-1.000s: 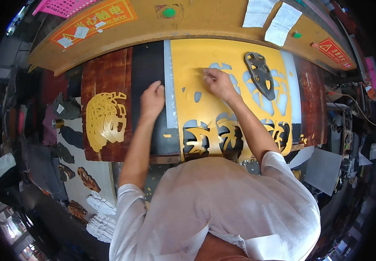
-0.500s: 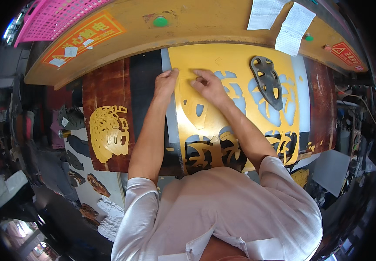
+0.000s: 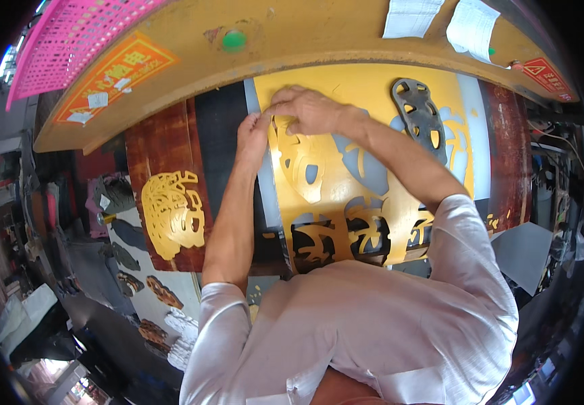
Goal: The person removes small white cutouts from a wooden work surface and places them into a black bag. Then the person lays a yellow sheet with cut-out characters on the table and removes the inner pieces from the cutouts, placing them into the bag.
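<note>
A glossy yellow sheet (image 3: 373,77) with several curved cut-outs lies in front of me. At its upper left edge my left hand (image 3: 252,135) is closed, thumb and fingers pinched on the sheet's border. My right hand (image 3: 309,109) reaches across to the same corner, fingers bent and pressed together, its tips meeting the left fingertips. What the right fingers grip is hidden. Just below them is a cut shape (image 3: 300,169) still lying within the sheet. A dark grey, sole-shaped cutting die (image 3: 419,115) with openings rests on the sheet at the right, partly behind my right forearm.
A pile of cut yellow pieces (image 3: 172,214) sits on the reddish-brown board (image 3: 167,142) at left. Across the far side runs a yellow machine beam (image 3: 305,40) with a green button (image 3: 234,40) and hanging papers (image 3: 473,28). A pink basket (image 3: 69,47) stands upper left.
My right hand has moved left to meet the left hand at the sheet's edge. The left hand stays near the same place. The view has shifted slightly.
</note>
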Motion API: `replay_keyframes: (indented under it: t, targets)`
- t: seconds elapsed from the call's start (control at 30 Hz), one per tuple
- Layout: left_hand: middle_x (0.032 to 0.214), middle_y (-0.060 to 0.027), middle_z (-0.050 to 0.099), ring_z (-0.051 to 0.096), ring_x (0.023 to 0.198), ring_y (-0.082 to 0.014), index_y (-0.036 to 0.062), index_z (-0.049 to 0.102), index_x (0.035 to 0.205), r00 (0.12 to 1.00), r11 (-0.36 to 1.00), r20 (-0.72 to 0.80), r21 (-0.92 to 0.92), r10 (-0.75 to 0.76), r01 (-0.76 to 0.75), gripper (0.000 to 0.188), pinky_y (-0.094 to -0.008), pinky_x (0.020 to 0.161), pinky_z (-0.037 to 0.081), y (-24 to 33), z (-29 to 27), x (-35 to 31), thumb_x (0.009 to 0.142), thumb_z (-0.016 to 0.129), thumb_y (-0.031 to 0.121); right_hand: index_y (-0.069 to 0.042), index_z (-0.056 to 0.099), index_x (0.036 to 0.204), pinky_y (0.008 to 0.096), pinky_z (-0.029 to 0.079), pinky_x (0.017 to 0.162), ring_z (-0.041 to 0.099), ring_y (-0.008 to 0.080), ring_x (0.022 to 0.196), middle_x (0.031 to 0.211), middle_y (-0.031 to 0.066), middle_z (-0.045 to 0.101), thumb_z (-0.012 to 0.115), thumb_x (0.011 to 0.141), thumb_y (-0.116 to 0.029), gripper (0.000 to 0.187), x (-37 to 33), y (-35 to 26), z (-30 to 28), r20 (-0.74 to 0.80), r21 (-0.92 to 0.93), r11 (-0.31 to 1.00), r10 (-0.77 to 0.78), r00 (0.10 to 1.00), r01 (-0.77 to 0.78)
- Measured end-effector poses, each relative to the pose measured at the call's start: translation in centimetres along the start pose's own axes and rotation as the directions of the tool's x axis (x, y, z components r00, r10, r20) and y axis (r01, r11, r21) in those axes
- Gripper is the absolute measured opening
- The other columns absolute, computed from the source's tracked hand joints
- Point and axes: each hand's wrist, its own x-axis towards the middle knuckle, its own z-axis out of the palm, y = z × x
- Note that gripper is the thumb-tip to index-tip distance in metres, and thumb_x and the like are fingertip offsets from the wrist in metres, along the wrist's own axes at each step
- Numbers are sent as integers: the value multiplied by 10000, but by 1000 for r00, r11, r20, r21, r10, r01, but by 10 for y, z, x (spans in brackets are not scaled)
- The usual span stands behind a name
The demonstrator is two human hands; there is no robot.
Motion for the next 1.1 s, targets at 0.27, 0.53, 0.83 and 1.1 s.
replay_keyframes:
  t: [0.27,0.53,0.83,1.1]
  targets:
    - [921,-152,736,712,839,-245,-26,641,1128,968,926,-174,361,179,-106,271,-396,755,556,-5,11,2,1082,555,227,-93,773,1072,451,526,948,636,328,1090,1052,51,698,819,781,-148,300,23,7,-13,350,-133,982,-79,934,133]
    - [816,-246,713,721,777,-441,1,629,1077,799,763,-327,602,504,-235,288,-516,744,560,-21,32,-5,1075,548,278,-65,696,833,463,565,655,714,298,836,837,110,694,717,772,-146,104,-126,-126,-2,426,-357,930,75,902,91]
    - [837,-141,728,729,756,-289,-10,674,1096,466,143,30,932,884,-332,314,-433,680,598,32,41,-53,1056,585,288,1,626,820,499,499,706,627,396,777,822,167,606,760,925,-257,309,-189,-179,14,196,272,875,356,914,-400]
    - [919,-136,737,732,752,-240,-72,695,1101,958,913,71,331,-276,238,346,-328,646,583,11,63,-98,1028,662,265,4,725,964,419,523,733,672,280,831,877,120,673,779,956,-240,250,-179,-175,-10,-155,583,751,477,865,-310]
